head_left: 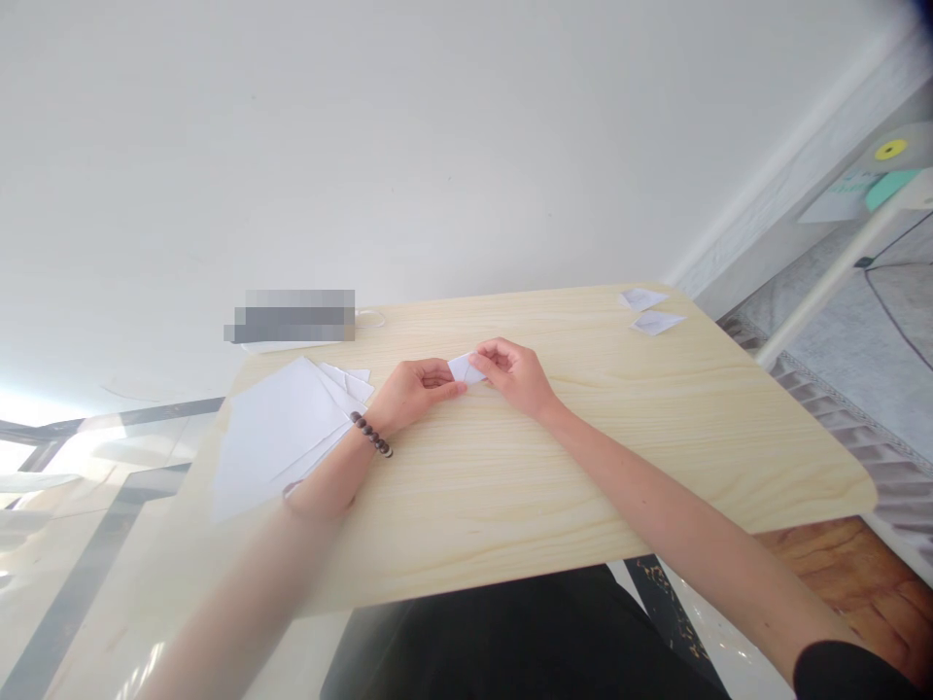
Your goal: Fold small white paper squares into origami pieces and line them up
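Pale wood forms the table [656,418]. By its left edge, white sheets [269,437] lie fanned, flat and apparently unworked, partly covered by the left forearm [269,544]. Above its middle, the left hand [412,394] and right hand [519,374] pinch a small folded paper [461,369] between closed fingertips, which hide its edges; it looks partly done. By its far right corner, two pointed papers [658,323] seem finished. By its far left corner, a pixelated object [313,321] defies identification.

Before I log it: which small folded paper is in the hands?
The folded paper pinched between left hand and right hand; the other two folded papers lie untouched at the far right corner of the table.
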Tool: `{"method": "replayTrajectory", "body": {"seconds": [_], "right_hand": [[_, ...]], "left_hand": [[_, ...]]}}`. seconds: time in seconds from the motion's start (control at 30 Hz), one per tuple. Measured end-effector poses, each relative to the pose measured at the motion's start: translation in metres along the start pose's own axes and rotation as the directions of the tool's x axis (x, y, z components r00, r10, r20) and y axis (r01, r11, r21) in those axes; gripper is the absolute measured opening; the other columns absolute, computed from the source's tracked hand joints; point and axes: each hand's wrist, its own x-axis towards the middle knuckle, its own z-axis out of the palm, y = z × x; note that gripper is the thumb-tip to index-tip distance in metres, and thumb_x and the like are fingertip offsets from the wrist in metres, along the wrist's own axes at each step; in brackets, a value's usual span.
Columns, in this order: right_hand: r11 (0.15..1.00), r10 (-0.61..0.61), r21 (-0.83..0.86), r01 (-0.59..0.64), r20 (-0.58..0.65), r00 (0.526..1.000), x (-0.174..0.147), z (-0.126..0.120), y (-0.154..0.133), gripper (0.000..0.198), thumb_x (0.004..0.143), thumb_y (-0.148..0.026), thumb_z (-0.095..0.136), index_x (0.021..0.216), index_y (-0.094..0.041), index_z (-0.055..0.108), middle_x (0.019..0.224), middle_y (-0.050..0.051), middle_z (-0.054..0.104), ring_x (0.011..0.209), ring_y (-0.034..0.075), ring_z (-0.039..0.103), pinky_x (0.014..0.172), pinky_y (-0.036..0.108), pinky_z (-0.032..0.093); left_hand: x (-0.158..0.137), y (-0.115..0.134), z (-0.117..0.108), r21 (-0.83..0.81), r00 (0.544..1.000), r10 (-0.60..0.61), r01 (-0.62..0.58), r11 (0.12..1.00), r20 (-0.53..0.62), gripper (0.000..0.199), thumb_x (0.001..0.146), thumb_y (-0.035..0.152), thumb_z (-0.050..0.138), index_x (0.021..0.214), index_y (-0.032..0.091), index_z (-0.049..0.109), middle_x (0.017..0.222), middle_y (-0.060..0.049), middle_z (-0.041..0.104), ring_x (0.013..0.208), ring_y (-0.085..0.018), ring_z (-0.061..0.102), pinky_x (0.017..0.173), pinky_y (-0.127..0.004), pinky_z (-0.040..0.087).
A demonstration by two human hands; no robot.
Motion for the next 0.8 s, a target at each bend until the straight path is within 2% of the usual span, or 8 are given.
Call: {"method": "replayTrajectory", "body": {"seconds": [0.17, 0.3, 0.4, 0.53, 0.8], "right_hand": [[1.000, -0.002, -0.001, 0.002, 0.022, 1.000, 0.000, -0.001, 0.002, 0.026, 0.077, -0.043, 0.052, 0.080, -0.017, 0.057, 0.073, 0.001, 0.058, 0.065, 0.011, 0.053, 0.059, 0.023, 0.044], [1.000, -0.009, -0.019, 0.010, 0.054, 0.998, 0.000, -0.001, 0.001, 0.027, 0.078, -0.043, 0.050, 0.079, -0.017, 0.057, 0.071, 0.001, 0.058, 0.065, 0.011, 0.053, 0.060, 0.023, 0.044], [1.000, 0.000, 0.002, 0.000, 0.054, 0.999, 0.000, -0.001, 0.000, 0.027, 0.076, -0.043, 0.052, 0.079, -0.017, 0.057, 0.072, 0.001, 0.059, 0.065, 0.011, 0.054, 0.060, 0.023, 0.045], [0.999, -0.031, -0.024, 0.033, 0.062, 0.998, -0.001, -0.001, -0.005, 0.025, 0.074, -0.041, 0.056, 0.078, -0.017, 0.060, 0.074, 0.001, 0.062, 0.067, 0.012, 0.056, 0.063, 0.024, 0.046], [0.998, -0.046, -0.032, 0.051, 0.138, 0.989, -0.003, -0.001, -0.007, 0.025, 0.075, -0.038, 0.055, 0.088, -0.017, 0.061, 0.083, 0.003, 0.065, 0.072, 0.013, 0.059, 0.066, 0.025, 0.047]], "left_hand": [[0.001, 0.000, 0.000, 0.064, 1.000, 0.021, -0.022, 0.998, 0.004, 0.030, 0.066, 0.045, 0.061, 0.067, 0.015, 0.060, 0.068, -0.002, 0.064, 0.066, -0.015, 0.057, 0.061, -0.025, 0.042], [0.000, 0.000, 0.000, 0.141, 1.000, 0.031, -0.031, 0.990, 0.003, 0.030, 0.068, 0.044, 0.060, 0.063, 0.015, 0.058, 0.061, 0.001, 0.059, 0.058, -0.011, 0.052, 0.054, -0.023, 0.038], [-0.001, 0.001, 0.001, 0.134, 0.999, 0.038, -0.038, 0.990, 0.002, 0.031, 0.068, 0.045, 0.059, 0.068, 0.015, 0.059, 0.064, 0.001, 0.059, 0.059, -0.011, 0.052, 0.054, -0.022, 0.038], [-0.003, 0.004, 0.002, 0.088, 0.997, 0.079, -0.079, 0.993, -0.001, 0.037, 0.073, 0.047, 0.054, 0.087, 0.014, 0.060, 0.076, -0.004, 0.063, 0.067, -0.014, 0.056, 0.061, -0.025, 0.043], [-0.001, 0.003, 0.003, -0.025, 0.989, 0.061, -0.064, 0.998, -0.133, 0.039, 0.071, 0.048, 0.057, 0.089, 0.013, 0.060, 0.078, -0.005, 0.064, 0.065, -0.013, 0.059, 0.067, -0.028, 0.046]]}}
